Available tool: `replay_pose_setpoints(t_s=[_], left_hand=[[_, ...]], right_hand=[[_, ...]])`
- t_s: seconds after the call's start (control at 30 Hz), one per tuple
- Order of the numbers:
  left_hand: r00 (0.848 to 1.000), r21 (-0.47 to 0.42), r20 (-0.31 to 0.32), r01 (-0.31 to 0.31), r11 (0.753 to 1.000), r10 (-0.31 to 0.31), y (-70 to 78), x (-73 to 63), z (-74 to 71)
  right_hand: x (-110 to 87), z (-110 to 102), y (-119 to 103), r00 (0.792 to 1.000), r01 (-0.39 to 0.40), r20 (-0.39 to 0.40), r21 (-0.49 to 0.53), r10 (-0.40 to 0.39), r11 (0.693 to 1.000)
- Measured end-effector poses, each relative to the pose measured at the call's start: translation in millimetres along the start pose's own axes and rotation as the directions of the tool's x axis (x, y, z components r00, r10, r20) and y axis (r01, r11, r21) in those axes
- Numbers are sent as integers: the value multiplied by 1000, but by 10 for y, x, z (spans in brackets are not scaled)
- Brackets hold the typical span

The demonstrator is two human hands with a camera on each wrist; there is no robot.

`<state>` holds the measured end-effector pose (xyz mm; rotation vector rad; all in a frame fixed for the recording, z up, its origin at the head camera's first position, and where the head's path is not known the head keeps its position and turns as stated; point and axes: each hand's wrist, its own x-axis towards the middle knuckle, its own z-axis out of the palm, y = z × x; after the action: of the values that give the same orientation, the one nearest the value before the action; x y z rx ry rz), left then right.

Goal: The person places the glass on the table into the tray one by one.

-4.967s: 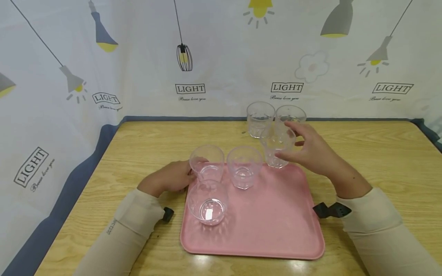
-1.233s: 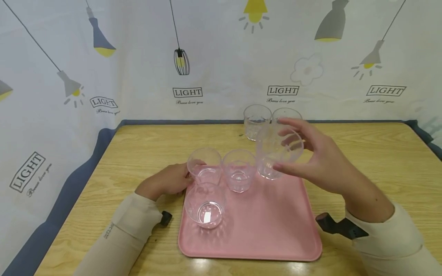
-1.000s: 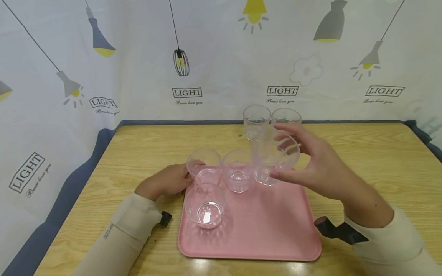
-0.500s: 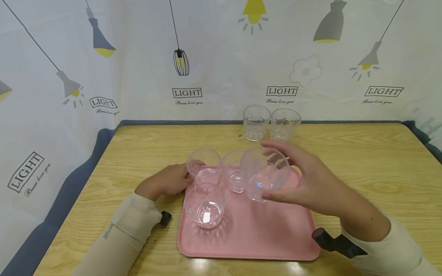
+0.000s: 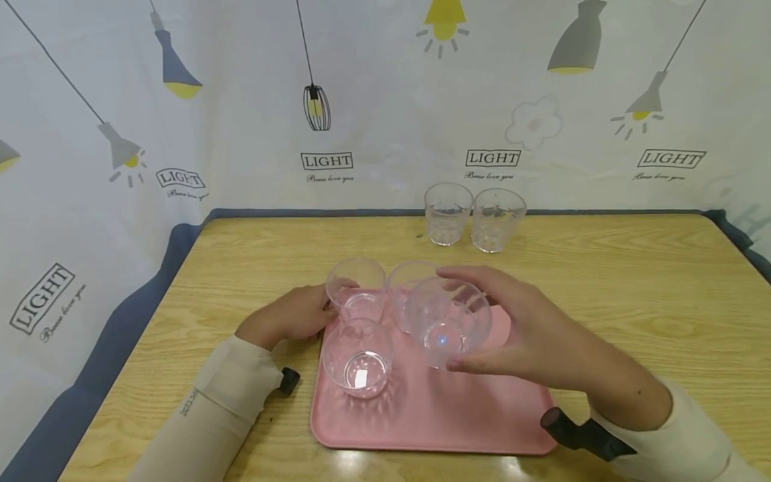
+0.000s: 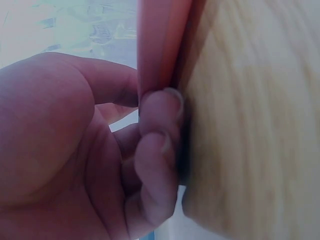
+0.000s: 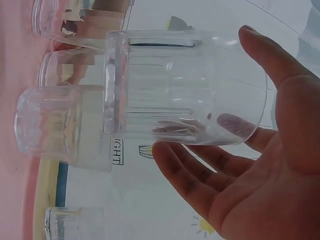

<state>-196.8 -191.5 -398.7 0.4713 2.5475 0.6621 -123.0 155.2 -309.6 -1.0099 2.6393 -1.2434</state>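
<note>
Over pink tray [image 5: 434, 422], held cup [image 5: 444, 328] upright, mouth up

Six clear cups [image 5: 358, 358] are here: three on one pink tray [image 5: 446, 418], one held above the tray, two beyond the tray. About the tray are two hands [image 5: 524, 328], two sleeves [image 5: 235, 375] and two black devices [image 5: 584, 432]; one table [image 5: 253, 248] lies beneath it.

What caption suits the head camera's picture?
Right hand holds a cup above the tray, left hand at its edge.
</note>
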Motion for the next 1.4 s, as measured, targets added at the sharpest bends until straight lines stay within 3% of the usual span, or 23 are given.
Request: replay_pose_setpoints(t_s=[0.3,0.53,0.93,1.4], left_hand=[[1000,-19,9,14,1000,-14,11,-5,-4],[1000,-29,7,16,999,-16,13,-7,3],[1000,14,-4,5,1000,-5,25,-4,-10],[1000,-6,-8,4,1000,-4,22,-8,-5]], right_hand=[[-4,74,25,997,4,72,20,-6,1000],[19,136,50,993,59,100,5,-59,998],[3,212,53,987,26,161,-18,-22,999],[21,254,90,983,3,183,-28,2,1000]])
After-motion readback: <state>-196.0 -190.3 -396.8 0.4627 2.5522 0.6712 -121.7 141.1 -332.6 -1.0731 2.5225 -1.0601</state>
